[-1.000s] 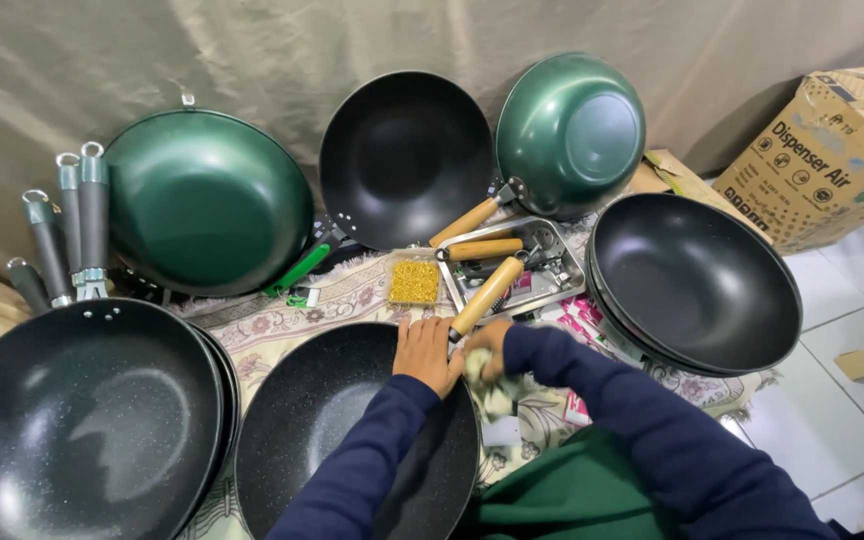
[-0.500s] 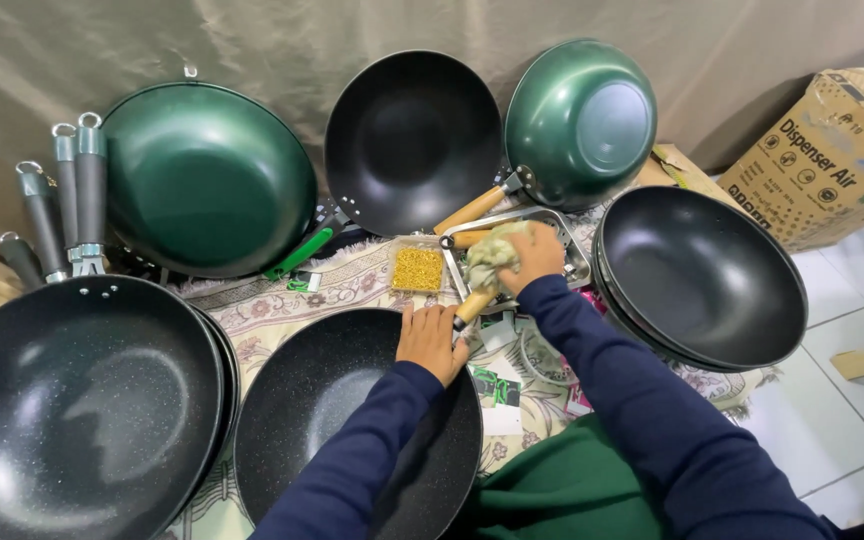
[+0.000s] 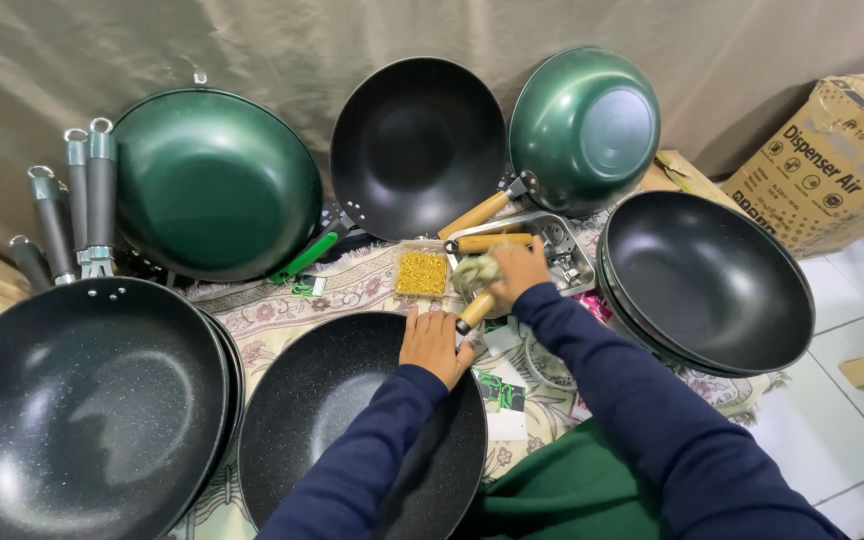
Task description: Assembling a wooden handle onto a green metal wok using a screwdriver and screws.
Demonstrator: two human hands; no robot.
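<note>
A black speckled wok lies on a patterned cloth in front of me. My left hand rests on its far rim, fingers curled over the edge by the wooden handle. My right hand is closed on a pale crumpled rag and presses it against the upper part of that handle. Just beyond the hands sits a metal tray holding wooden handles and small hardware, with a small clear box of yellow screws beside it.
Stacked black woks lie at left, another stack of woks at right. A green wok, a black wok and an upturned green wok lean on the draped backdrop. Grey handles stand far left; a cardboard box at right.
My right hand moved with the rag from the near end of the wooden handle up toward the tray. The left hand has stayed on the wok's rim.
</note>
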